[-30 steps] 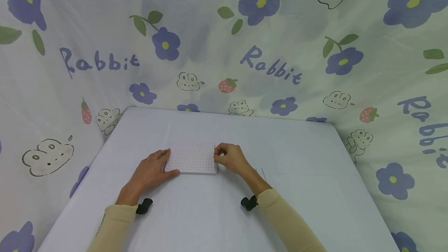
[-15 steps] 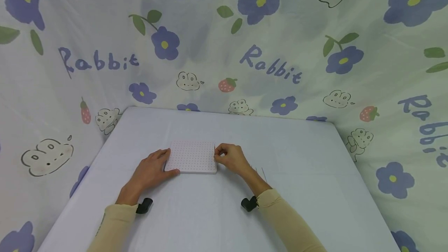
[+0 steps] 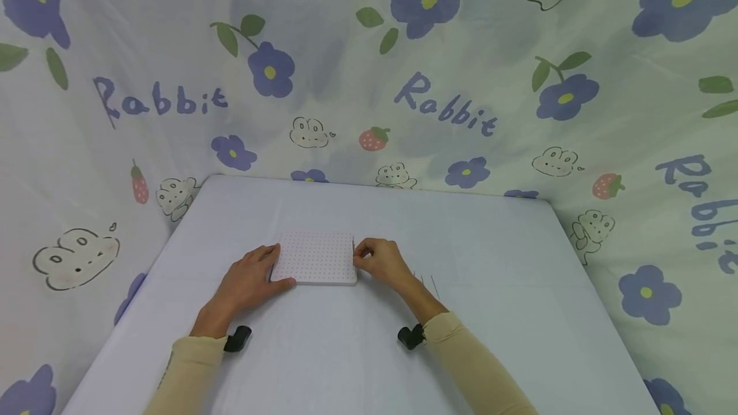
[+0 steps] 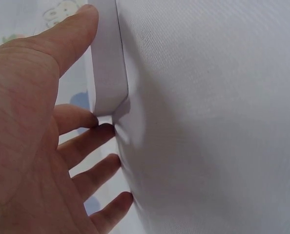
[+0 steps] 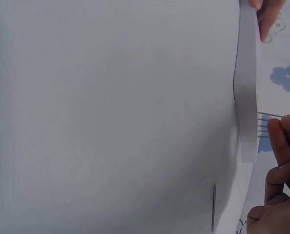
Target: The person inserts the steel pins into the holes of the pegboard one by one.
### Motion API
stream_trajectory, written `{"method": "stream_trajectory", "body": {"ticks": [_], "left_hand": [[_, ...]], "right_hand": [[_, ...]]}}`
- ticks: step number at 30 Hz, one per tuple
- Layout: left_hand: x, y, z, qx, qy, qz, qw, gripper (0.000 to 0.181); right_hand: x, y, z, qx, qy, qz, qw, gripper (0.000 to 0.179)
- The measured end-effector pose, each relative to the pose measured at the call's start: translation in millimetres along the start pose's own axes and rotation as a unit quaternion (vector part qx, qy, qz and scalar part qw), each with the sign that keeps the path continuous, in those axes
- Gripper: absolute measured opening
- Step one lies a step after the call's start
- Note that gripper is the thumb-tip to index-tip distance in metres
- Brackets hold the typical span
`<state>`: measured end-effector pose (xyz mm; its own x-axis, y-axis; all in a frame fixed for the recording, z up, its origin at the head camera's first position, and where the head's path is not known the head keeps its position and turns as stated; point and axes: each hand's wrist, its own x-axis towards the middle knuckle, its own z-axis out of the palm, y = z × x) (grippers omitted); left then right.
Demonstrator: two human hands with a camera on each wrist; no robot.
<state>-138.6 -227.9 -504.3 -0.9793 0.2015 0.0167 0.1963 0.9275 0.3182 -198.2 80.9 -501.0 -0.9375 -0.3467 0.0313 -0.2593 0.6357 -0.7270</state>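
Note:
A white pegboard (image 3: 314,258) with rows of small holes lies flat on the table. My left hand (image 3: 248,280) holds its left side, thumb on the near edge and fingers along the left edge. In the right wrist view several thin metal needles (image 5: 267,114) stand up from the board at its right end. There my right hand (image 3: 382,261) pinches with thumb and index finger at a needle among them; the fingertips hide part of it. A loose needle (image 5: 214,207) lies on the cloth near the right hand.
Several loose needles (image 3: 435,286) lie beside the right forearm on the white-covered table (image 3: 490,261). A patterned curtain (image 3: 346,82) with flowers and rabbits hangs behind and at the sides. Black wrist cameras (image 3: 410,337) sit at both sleeve cuffs.
The right hand has shifted very slightly toward me at the board's right edge. The left hand and board stay in place.

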Motion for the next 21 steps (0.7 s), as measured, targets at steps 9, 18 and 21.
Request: {"method": "stream_trajectory", "body": {"ticks": [9, 18, 21], "left_hand": [[-1.3, -0.1, -0.9, 0.0, 0.008, 0.007, 0.9999, 0.09], [-1.2, 0.1, 0.1, 0.001, 0.008, 0.009, 0.9999, 0.091], [-0.7, -0.2, 0.1, 0.002, 0.01, 0.01, 0.9999, 0.091]], "right_hand": [[-6.4, 9.0, -30.9, -0.008, 0.013, 0.016, 0.9998, 0.01], [-27.0, 39.4, -75.3, -0.004, 0.075, 0.042, 0.9963, 0.016], [-37.7, 47.2, -87.0, -0.006, 0.078, 0.071, 0.9944, 0.017]]}}
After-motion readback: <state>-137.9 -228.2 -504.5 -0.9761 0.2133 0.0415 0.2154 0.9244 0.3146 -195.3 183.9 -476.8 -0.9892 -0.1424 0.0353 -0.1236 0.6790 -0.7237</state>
